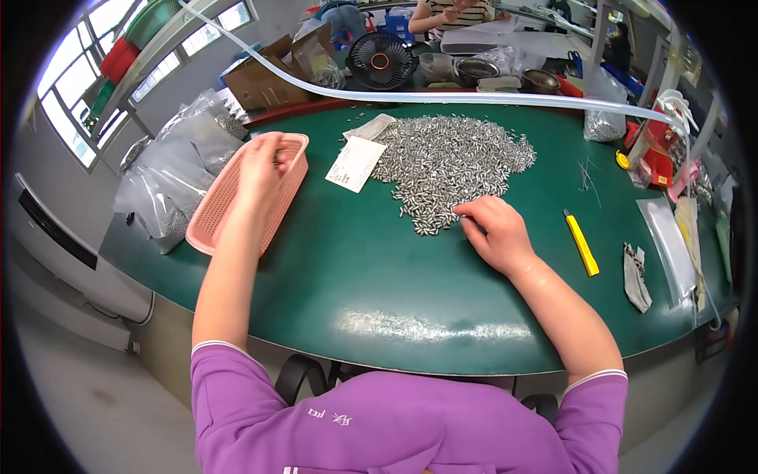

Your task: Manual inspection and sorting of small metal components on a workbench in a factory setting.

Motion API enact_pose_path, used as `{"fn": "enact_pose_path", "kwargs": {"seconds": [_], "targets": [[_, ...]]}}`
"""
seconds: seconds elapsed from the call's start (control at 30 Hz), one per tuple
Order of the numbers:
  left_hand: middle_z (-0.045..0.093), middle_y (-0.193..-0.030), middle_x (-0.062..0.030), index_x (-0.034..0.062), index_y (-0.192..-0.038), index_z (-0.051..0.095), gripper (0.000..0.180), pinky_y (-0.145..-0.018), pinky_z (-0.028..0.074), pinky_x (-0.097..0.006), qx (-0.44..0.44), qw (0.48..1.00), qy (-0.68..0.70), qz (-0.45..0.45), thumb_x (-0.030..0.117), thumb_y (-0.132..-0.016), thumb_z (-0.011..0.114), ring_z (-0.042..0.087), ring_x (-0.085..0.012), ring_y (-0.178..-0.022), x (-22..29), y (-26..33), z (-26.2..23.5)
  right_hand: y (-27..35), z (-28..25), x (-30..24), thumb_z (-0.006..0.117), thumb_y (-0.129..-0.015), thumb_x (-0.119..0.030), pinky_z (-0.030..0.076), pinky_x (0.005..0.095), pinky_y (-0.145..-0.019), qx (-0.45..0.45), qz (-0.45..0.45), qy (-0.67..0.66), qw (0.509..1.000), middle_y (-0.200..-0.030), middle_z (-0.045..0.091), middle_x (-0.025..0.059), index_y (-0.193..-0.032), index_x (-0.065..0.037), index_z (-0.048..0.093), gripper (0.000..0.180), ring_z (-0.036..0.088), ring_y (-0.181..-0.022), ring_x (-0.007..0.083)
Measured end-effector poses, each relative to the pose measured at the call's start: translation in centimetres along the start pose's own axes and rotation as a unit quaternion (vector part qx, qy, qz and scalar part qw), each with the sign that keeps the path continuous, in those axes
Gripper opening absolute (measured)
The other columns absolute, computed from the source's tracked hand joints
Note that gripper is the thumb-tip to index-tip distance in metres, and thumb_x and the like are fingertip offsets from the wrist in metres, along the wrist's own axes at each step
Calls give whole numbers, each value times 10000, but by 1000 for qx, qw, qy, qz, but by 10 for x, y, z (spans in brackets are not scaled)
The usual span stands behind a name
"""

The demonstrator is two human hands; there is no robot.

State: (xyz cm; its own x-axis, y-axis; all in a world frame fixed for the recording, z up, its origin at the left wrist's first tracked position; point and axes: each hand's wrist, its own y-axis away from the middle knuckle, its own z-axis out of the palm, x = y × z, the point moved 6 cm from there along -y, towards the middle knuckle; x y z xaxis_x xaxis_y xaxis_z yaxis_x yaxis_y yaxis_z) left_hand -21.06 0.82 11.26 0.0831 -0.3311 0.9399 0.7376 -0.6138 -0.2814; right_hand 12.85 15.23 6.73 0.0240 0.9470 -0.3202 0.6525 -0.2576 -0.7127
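Observation:
A wide heap of small, shiny metal pins point(450, 154) lies on the green table. At the heap's near right edge is my right hand point(499, 237), its fingers bent and the thumb and forefinger close together at the pins. Whatever is between those fingertips is too small to make out. To the left, my left hand point(262, 164) is above the far end of a pink perforated plastic basket point(207, 213). Its fingers are curled inward, partly blurred, and hide what they hold. A white printed card point(355, 164) lies against the heap's left side.
Clear bags of metal parts point(162, 186) stand left of the basket. A yellow utility knife point(581, 243), a crumpled grey cloth point(636, 276) and a flat clear plastic bag point(667, 249) lie at right. A black fan point(381, 62) and a translucent hose point(474, 98) are behind the heap.

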Motion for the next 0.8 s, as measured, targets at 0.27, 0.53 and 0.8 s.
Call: {"fn": "enact_pose_path", "kwargs": {"seconds": [0.27,0.53,0.8], "targets": [[595,-817,0,41,-885,622,164,-705,422,-232,9,899,-432,-72,191,-830,587,529,-104,-781,-8,-9,-126,4,1,-2,607,-774,-79,457,357,-685,-15,-14,16,1000,-819,579,54,-904,-101,602,132,567,-795,258],[538,-971,-69,12,-801,558,37,-800,426,-279,-57,925,-335,169,38,-792,583,527,-139,-899,39,56,-8,-9,-37,13,605,-758,-127,465,379,-740,48,15,126,991,-872,576,52,-896,-120,610,139,565,-877,250],[534,-897,-103,43,-773,576,109,-807,427,-381,-393,764,-417,295,60,-700,656,523,-292,-914,3,195,155,72,-125,61,650,-746,-217,466,396,-829,-148,318,340,873,-960,572,124,-1038,-53,597,339,551,-953,309]]}}
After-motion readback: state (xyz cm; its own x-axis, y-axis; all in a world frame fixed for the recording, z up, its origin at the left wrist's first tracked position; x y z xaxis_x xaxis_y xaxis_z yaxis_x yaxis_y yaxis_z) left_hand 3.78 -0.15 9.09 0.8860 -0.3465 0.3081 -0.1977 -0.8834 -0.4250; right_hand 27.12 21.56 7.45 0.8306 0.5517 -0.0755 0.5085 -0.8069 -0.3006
